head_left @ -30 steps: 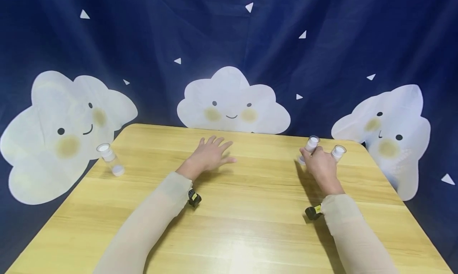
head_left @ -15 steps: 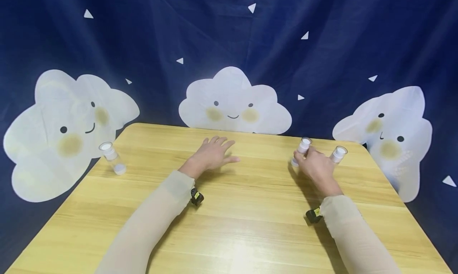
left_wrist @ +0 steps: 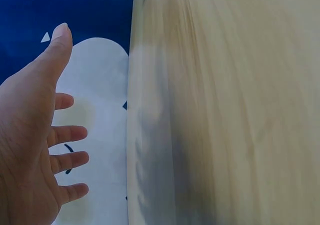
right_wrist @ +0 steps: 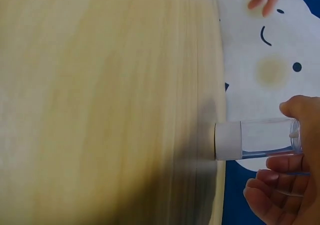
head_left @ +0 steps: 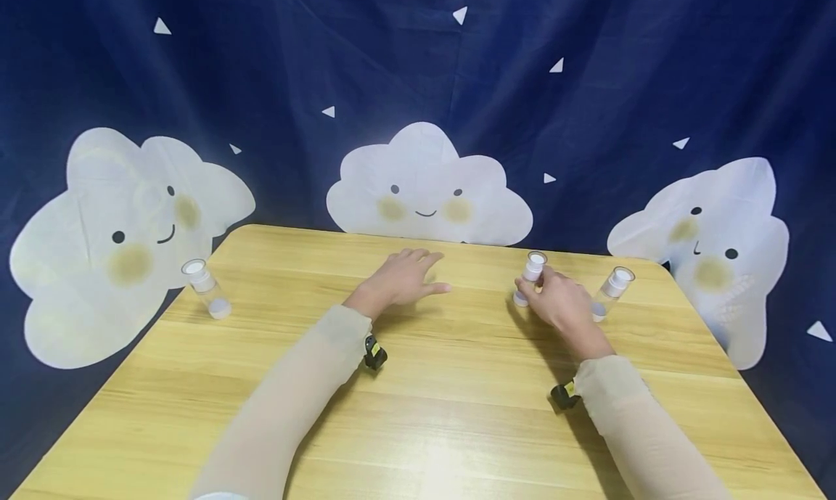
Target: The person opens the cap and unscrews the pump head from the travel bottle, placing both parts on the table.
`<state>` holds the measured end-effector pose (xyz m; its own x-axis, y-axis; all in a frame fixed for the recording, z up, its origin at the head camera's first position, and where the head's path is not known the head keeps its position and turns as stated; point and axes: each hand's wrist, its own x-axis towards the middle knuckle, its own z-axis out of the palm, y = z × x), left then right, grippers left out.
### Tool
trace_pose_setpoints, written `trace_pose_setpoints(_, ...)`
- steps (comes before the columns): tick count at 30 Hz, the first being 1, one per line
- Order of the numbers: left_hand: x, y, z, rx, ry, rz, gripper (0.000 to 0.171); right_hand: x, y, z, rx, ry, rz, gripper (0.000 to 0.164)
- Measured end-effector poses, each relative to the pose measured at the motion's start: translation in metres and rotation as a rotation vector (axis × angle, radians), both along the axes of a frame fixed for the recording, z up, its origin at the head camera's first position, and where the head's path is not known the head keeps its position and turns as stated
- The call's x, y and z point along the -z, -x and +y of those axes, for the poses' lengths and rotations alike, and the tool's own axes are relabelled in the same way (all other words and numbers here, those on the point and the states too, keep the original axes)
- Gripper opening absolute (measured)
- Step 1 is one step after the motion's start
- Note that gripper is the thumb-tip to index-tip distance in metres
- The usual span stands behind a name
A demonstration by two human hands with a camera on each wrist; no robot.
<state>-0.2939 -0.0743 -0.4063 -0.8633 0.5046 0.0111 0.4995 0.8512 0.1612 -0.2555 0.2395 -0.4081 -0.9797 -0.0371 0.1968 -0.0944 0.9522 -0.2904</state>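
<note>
My right hand (head_left: 563,301) holds a small clear bottle (head_left: 532,269) with a white top and a white base, the thumb on one side and fingers on the other. In the right wrist view the clear wall of this bottle (right_wrist: 265,136) shows between thumb and fingers; whether its white end touches the table I cannot tell. A second similar bottle (head_left: 614,291) stands just right of that hand. My left hand (head_left: 403,278) hovers over the table's middle, fingers spread and holding nothing; in the left wrist view its palm (left_wrist: 25,115) faces inward.
A third bottle of the same kind (head_left: 207,289) stands near the table's left edge. The wooden table (head_left: 418,398) runs back to a dark blue curtain (head_left: 287,64) printed with white clouds. Small black cameras sit on both wrists.
My right hand has moved left with the bottle, away from the second bottle, which now shows more fully. My left hand has shifted slightly to the right.
</note>
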Motion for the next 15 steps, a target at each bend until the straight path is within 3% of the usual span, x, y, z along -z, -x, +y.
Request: trace_pose_setpoints(15, 0.001, 0.008, 0.036, 0.038, -0.031, -0.031, 0.09, 0.001, -0.001, -0.009, -0.029, -0.019, -0.003, 0.069)
